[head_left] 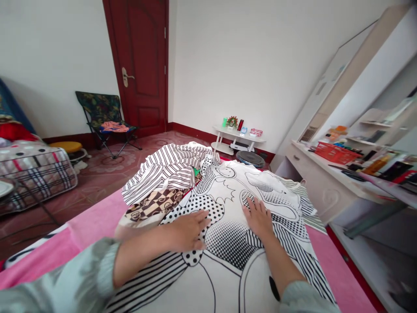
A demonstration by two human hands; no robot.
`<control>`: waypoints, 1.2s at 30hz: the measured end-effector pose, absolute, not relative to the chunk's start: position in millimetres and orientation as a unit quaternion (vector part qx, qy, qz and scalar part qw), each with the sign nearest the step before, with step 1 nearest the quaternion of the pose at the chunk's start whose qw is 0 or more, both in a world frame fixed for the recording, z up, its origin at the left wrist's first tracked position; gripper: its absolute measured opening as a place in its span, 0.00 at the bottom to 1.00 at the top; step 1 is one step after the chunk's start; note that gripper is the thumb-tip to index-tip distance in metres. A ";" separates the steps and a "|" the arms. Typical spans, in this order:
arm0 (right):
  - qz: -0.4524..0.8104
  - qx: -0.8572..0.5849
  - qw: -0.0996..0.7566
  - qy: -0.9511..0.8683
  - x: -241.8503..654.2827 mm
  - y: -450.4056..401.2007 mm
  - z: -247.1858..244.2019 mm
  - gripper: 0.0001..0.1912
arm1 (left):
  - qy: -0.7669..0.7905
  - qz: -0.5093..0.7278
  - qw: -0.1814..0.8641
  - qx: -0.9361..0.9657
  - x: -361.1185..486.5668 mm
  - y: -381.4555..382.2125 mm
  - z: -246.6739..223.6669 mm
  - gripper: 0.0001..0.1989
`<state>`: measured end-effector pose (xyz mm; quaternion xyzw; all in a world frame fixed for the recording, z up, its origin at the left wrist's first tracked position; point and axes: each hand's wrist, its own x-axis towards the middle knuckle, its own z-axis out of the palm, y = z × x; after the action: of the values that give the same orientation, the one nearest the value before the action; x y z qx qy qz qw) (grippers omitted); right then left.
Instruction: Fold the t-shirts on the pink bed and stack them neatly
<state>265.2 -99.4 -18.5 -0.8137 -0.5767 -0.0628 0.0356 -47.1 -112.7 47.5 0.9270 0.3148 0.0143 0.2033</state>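
Note:
A white garment with black line drawings, dots and stripes (228,234) lies spread out on a pink cover (94,217). My left hand (190,230) rests on its dotted part, fingers apart and pointing right. Flat on the cloth farther right is my right hand (259,217), its fingers spread and pointing away from me. Neither hand grips anything. Beyond my left hand lie a crumpled brown-and-white striped garment (172,167) and a brown-and-cream checked cloth (156,205). Another striped cloth (309,206) shows past the right edge of the printed garment.
A folding chair (102,108) with a pink cloth and a yellow stool (67,146) stand at the left near a red door (141,65). A low white stand (239,135) is ahead. At the right, a dresser (329,174) holds a red basket (335,152) and bottles.

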 end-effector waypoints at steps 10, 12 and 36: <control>-0.070 -0.810 0.053 -0.579 265.9 -100.9 -19.4 0.32 | 0.602 -0.017 0.051 0.797 -125.0 -152.7 64.6 0.16; -0.067 -0.810 0.057 -0.580 265.5 -101.3 -18.4 0.32 | 0.614 -0.021 0.063 0.786 -125.5 -156.9 62.5 0.15; -0.050 -0.808 0.091 -0.580 266.8 -102.4 -20.3 0.31 | 0.414 0.197 0.603 0.652 -116.2 -140.8 86.4 0.21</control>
<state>266.8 -102.4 -20.3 -0.8076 -0.5805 -0.0503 0.0914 -116.2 -140.8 86.4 0.6525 0.4145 0.1971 0.6030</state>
